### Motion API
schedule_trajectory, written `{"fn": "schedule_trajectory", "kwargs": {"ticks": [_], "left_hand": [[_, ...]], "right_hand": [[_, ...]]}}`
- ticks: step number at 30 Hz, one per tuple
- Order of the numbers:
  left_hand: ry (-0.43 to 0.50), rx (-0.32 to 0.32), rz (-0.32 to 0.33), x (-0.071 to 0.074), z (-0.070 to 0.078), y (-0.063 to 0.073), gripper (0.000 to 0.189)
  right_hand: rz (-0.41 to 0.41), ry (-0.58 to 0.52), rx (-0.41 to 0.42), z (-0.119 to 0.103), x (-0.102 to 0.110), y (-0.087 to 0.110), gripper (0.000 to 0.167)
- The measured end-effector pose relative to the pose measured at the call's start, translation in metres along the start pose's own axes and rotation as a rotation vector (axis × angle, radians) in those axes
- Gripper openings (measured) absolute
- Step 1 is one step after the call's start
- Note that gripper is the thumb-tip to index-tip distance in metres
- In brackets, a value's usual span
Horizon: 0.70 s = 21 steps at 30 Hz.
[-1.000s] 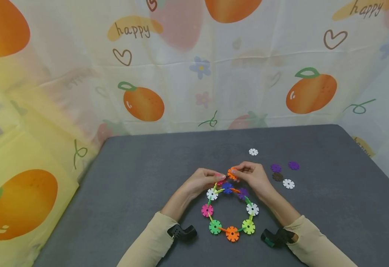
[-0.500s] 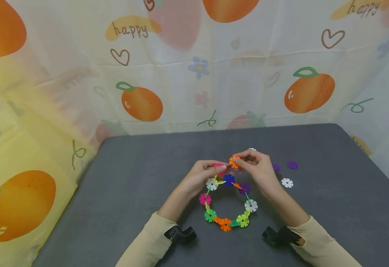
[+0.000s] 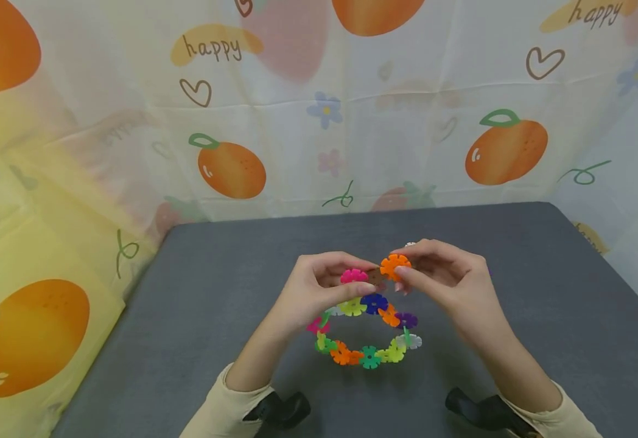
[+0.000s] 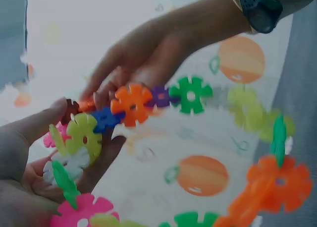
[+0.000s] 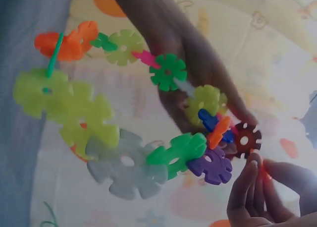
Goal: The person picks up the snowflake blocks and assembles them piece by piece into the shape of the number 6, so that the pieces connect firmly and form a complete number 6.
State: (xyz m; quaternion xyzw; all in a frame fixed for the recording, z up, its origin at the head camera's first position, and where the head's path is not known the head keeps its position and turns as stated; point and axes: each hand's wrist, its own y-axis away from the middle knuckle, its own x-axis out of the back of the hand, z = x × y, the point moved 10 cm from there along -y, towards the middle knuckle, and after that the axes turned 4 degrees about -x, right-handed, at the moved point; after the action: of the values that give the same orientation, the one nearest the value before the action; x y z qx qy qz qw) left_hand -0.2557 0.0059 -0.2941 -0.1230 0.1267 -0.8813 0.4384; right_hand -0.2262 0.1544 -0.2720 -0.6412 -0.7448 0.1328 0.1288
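Note:
My left hand (image 3: 319, 286) pinches the upper end of a ring of linked plastic snowflake discs (image 3: 371, 357), by the pink disc (image 3: 354, 276) and the brown disc (image 5: 246, 139) beside it. The ring hangs tilted over the table, its discs green, yellow, orange, white, purple, blue and pink. Between thumb and fingers, my right hand (image 3: 450, 277) pinches an orange snowflake disc (image 3: 395, 266). That disc's edge is right at the brown one's edge. In the right wrist view, fingertips cover most of the orange disc.
A loose white disc (image 3: 410, 244) lies on the dark grey table (image 3: 231, 304), partly behind the right hand. That hand hides most of the other loose discs. Fruit-print cloth (image 3: 286, 164) stands behind the table and at its left side.
Both hands have risen and come closer to the head camera, lifting the ring with them. The ring has tilted flatter in view, and the right hand now covers most loose discs.

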Motion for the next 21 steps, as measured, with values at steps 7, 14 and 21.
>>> {"fn": "schedule_trajectory", "kwargs": {"ticks": [7, 14, 21], "left_hand": [[-0.208, -0.21, 0.067, -0.012, 0.055, 0.024, 0.031], [-0.364, -0.393, 0.088, -0.022, 0.087, 0.039, 0.031], [-0.343, -0.413, 0.067, -0.026, 0.093, 0.041, 0.031]], "right_hand": [[-0.078, -0.126, 0.299, -0.037, -0.008, 0.015, 0.029], [-0.158, -0.223, 0.452, -0.05, -0.014, 0.023, 0.022], [-0.179, -0.306, 0.547, -0.059, -0.02, 0.031, 0.02]]}}
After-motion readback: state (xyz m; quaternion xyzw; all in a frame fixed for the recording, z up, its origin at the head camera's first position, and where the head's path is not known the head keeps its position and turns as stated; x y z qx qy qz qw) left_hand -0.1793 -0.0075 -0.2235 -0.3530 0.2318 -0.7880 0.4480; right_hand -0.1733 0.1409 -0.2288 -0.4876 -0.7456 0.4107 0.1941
